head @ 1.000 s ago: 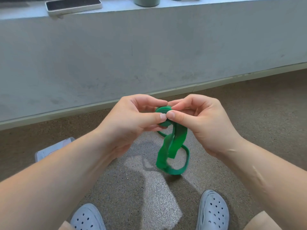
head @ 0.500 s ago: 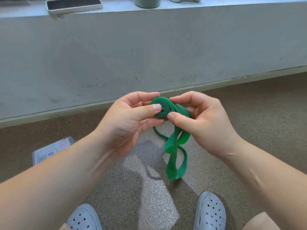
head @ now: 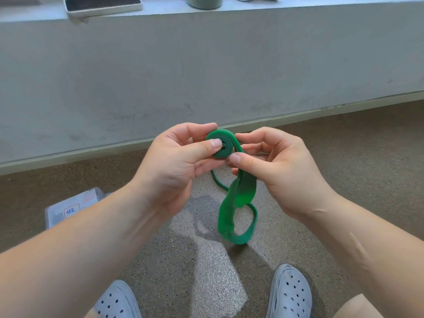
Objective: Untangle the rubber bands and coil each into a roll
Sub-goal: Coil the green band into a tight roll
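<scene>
The floor (head: 344,157) is a brown, speckled surface. Behind it stands a low grey wall (head: 206,76) with a pale ledge on top.

In front of the wall the two hands meet around a green rubber band (head: 244,191). The left hand (head: 174,166) pinches the coil (head: 226,148), the part of the band rolled into a flat spiral. The left thumb (head: 213,143) presses on the near face of the coil, close to its centre, and the other fingers are curled behind it. The right hand (head: 282,171) touches the coil from the right side. The right thumb (head: 238,158) lies at the lower edge of the spiral, and the strip leaving the coil passes between this thumb and the curled fingers, so this hand pinches the band too.

Below the hands the loose part (head: 226,219) of the band hangs in twisted loops. The lowest loop is near the floor; I cannot tell if it touches.

Further out, a grey left shoe (head: 117,301) and right shoe (head: 290,292), both with holes, are at the bottom edge. A clear plastic box (head: 68,210) with a label lies on the floor at the left, partly hidden by the left forearm. On the ledge are a flat tray (head: 103,4) with a dark inside and a grey-green cup (head: 203,2), cut by the top edge.
</scene>
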{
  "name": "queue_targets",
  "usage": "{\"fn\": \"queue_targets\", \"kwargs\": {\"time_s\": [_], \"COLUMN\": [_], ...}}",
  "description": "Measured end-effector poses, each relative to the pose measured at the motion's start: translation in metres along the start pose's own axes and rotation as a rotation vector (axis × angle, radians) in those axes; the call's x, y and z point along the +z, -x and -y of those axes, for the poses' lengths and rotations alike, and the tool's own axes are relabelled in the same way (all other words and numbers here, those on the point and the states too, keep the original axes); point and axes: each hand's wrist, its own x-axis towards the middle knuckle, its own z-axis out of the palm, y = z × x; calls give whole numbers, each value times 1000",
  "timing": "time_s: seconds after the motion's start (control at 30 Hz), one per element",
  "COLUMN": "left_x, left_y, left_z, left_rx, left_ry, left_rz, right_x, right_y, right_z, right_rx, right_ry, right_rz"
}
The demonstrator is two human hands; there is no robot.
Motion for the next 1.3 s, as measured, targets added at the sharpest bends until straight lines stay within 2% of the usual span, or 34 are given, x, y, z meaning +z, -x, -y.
{"fn": "queue_targets", "kwargs": {"time_s": [0.17, 0.27, 0.37, 0.43, 0.57, 0.7, 0.87, 1.1, 1.3], "left_x": [3, 3, 2, -1, -10, -15, -13, -8, 0], "left_y": [2, 5, 7, 4, -6, -10, -7, -6, -1], "left_z": [7, 14, 16, 14, 3, -2, -1, 3, 6], "left_rx": [-26, -13, -7, 2, -6, -102, -91, 34, 98], "left_ry": [139, 117, -13, -149, -399, -423, -358, -83, -74], "left_rz": [-15, 15, 61, 73, 138, 283, 267, 124, 91], "right_x": [12, 17, 11, 1, -15, -16, -14, -12, -7], "right_y": [5, 9, 8, 4, 1, 0, -1, -8, -4], "right_z": [-4, -7, -6, -1, 6, 8, 8, 6, -1], "right_rx": [-8, -18, -71, -76, 41, 69, 97, -48, -76], "right_ry": [-140, -152, -104, -9, 148, 180, 83, 94, 40], "right_rz": [-104, -148, -166, -117, 112, 181, 155, 75, 5]}}
